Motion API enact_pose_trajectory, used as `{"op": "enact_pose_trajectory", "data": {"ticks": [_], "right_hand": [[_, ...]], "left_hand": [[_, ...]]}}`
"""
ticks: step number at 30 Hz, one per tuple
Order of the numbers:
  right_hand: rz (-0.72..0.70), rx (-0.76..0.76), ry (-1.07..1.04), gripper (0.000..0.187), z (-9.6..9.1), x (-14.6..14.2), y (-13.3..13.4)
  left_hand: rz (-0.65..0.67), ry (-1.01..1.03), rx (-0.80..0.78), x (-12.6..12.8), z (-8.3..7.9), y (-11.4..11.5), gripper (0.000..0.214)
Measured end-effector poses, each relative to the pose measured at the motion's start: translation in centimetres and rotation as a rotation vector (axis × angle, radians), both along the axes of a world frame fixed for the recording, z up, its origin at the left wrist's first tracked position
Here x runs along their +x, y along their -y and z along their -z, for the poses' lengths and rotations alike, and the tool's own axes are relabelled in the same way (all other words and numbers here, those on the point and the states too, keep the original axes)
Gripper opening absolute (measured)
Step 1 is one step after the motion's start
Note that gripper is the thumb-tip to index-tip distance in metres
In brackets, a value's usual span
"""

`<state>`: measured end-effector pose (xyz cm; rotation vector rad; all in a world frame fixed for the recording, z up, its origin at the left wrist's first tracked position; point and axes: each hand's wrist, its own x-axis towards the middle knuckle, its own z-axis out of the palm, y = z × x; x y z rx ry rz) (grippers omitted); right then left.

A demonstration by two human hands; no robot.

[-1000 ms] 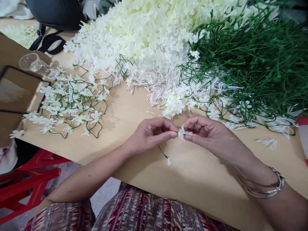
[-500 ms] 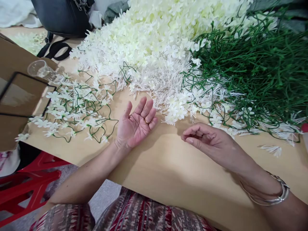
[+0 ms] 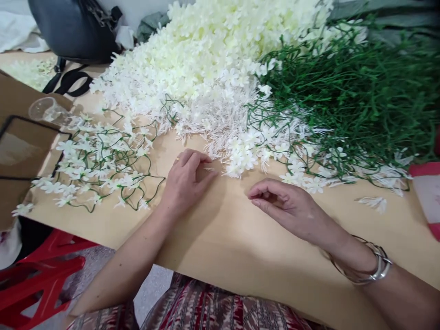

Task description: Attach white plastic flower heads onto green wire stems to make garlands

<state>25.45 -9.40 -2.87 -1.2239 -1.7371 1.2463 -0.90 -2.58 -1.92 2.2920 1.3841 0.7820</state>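
Note:
My left hand (image 3: 185, 178) is palm down on the table, thumb and fingers apart, at the front edge of the white stamen sprigs (image 3: 220, 110). A thin white sprig (image 3: 209, 169) shows between its thumb and fingertips, not visibly gripped. My right hand (image 3: 285, 206) hovers over the table with thumb and fingertips pinched together; whatever is between them is too small or hidden. White cloth petals (image 3: 206, 50) are heaped behind the stamens. Green plastic stems (image 3: 347, 96) are piled to the right. Joined white flowers on green stems (image 3: 106, 156) lie left of my left hand.
A clear plastic cup (image 3: 44, 110) lies tipped beside a cardboard box (image 3: 20, 137) on the left. A black bag (image 3: 75, 32) is at the back left. A loose white sprig (image 3: 373, 202) and a red-and-white container (image 3: 426, 197) are at the right. Red stools (image 3: 44, 284) stand below the table edge.
My left hand has turned from palm up with fingers spread to palm down, fingers reaching to the stamens. My right hand keeps its pinch. The view has shifted slightly to the right.

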Motion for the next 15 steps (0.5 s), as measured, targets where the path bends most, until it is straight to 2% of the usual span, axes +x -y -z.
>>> {"op": "enact_pose_trajectory", "data": {"ticks": [3,6,9,11,15], "right_hand": [[-0.002,0.029,0.004,0.008,-0.1,-0.2,0.0],[0.033,0.107,0.010,0.005,0.2,-0.6,0.2],[0.040,0.244,0.062,0.014,0.7,-1.0,0.5],[0.034,0.374,0.133,0.022,1.1,-1.2,0.6],[0.110,0.541,0.294,0.015,1.6,-0.9,0.4]], "left_hand": [[0.070,-0.066,-0.011,0.0,-0.1,0.0,0.011],[0.145,0.013,-0.094,1.1,0.0,0.9,0.008],[0.234,0.152,-0.193,2.9,0.3,2.5,0.011],[0.279,0.224,-0.190,4.0,0.7,3.3,0.011],[0.326,0.325,-0.147,4.8,1.2,3.6,0.014]]}}
